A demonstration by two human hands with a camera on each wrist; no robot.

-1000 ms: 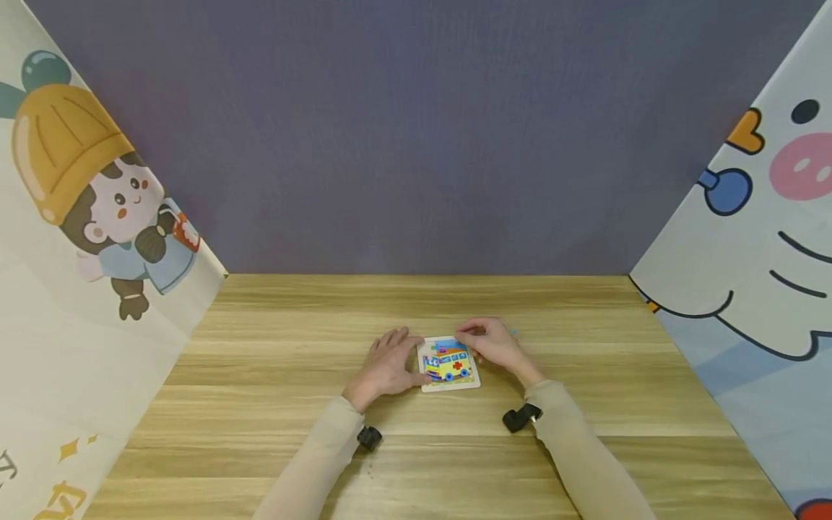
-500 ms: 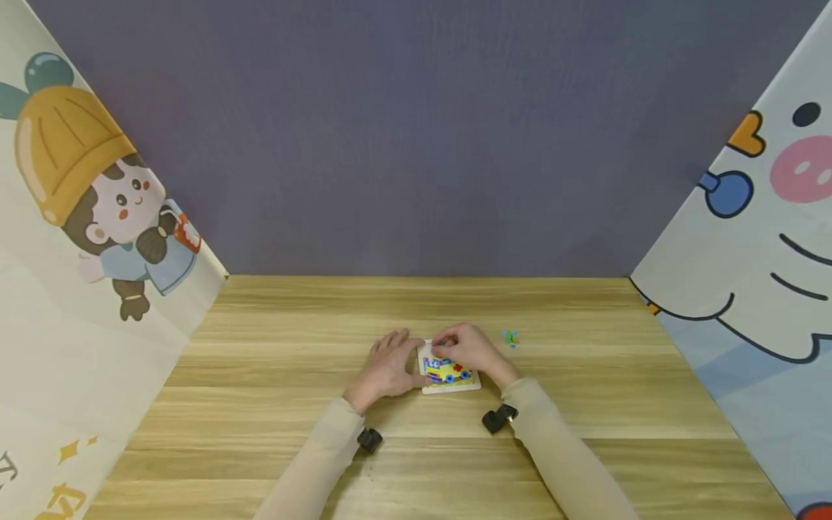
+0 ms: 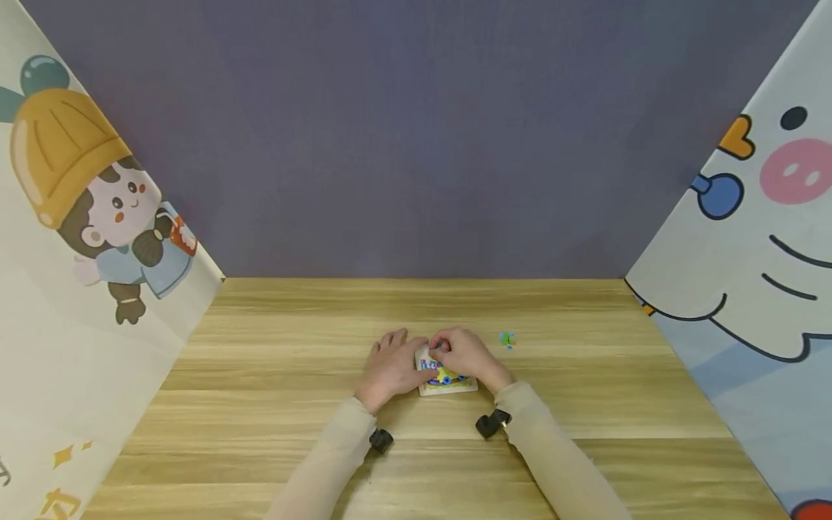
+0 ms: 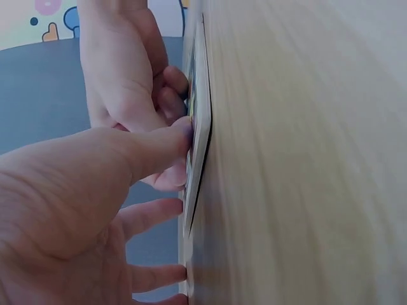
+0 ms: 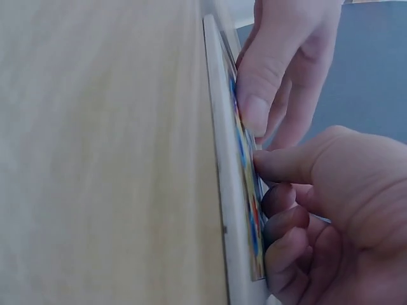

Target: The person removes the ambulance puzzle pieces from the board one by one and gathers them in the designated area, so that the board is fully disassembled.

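Observation:
A small square puzzle board [image 3: 448, 391] with a white rim lies flat on the table, bearing a bright yellow vehicle picture. My left hand [image 3: 393, 368] rests over its left side with fairly straight fingers. The left thumb [image 4: 162, 149] presses on the picture, while other fingertips touch the table beyond the board. Above the upper part of the board, my right hand [image 3: 464, 355] has curled fingers and pinches a small puzzle piece, mostly hidden; a bit of blue shows at the fingertips. In the right wrist view, the right thumb [image 5: 286, 165] is down at the board's surface.
A loose green and blue puzzle piece [image 3: 508, 339] lies on the wooden table [image 3: 292, 404], right of the board. A dark panel [image 3: 416, 144] stands at the back, with cartoon-printed panels on both sides.
My right hand has moved left from the board's upper right corner to its upper left part, uncovering the loose piece on the table. The left hand has shifted slightly, its thumb further over the picture.

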